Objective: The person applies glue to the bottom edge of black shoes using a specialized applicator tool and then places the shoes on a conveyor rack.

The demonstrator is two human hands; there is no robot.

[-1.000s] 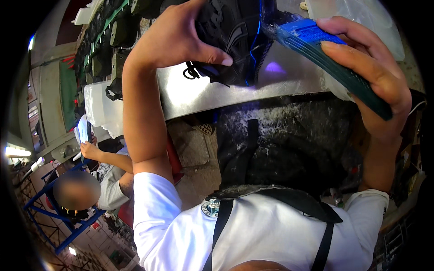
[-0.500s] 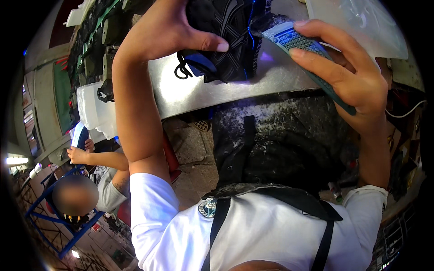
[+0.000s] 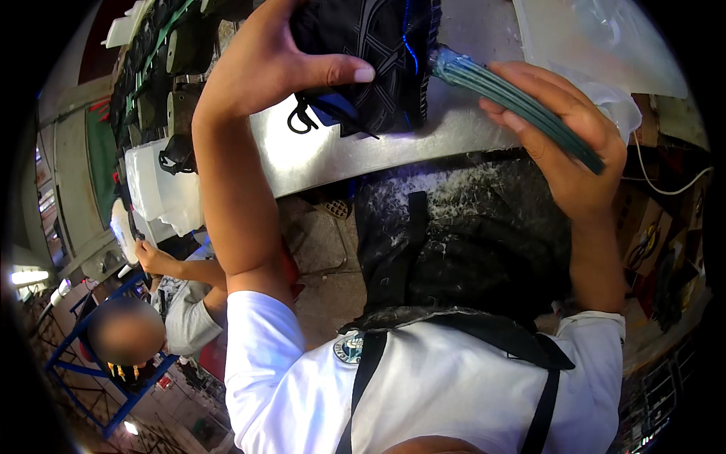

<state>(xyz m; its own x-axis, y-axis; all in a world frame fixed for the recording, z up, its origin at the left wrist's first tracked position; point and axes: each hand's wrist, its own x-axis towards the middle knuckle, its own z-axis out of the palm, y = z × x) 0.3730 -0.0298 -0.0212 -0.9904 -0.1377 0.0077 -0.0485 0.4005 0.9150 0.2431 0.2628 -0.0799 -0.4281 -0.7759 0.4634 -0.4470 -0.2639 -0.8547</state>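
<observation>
A black shoe upper with grey stripes and a blue line along its side lies on the metal worktop. My left hand holds it from the left, the thumb stretched across its near part; the other fingers are mostly out of sight. A dark lace loop sticks out at its near left end. In my right hand is a teal, ribbed tool that looks like a brush, gripped between thumb and fingers. The tool's murky tip meets or nearly meets the shoe upper's right edge; I cannot tell which.
Clear plastic sheeting covers the far right. Several dark shoe parts on grey blocks line the left, beside a translucent white container. A black apron with whitish residue covers my lap. Another person sits at lower left, holding something pale.
My right hand has turned the teal tool so its ribbed edge shows, and its tip now lies closer to the shoe upper. The shoe upper and left hand have shifted slightly left.
</observation>
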